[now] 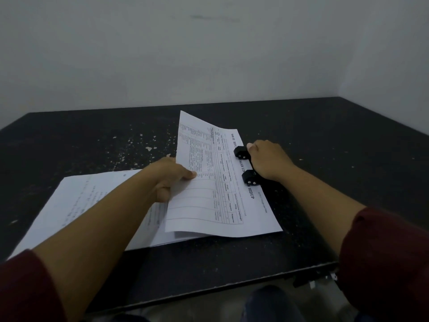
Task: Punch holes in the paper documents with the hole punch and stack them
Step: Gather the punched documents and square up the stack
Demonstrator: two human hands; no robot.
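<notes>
A printed sheet with a table (216, 182) lies tilted in the middle of the dark table, its right edge slid into the black hole punch (246, 163). My left hand (171, 177) grips the sheet's left edge, thumb on top, lifting that side. My right hand (269, 159) rests on top of the hole punch, fingers curled over its handle. A stack of other printed papers (83, 203) lies flat to the left, partly under the held sheet and my left arm.
The black table (336, 140) has white speckles and a front edge close to me. A pale wall stands right behind it and on the right. My knee (271, 303) shows below the table's front edge.
</notes>
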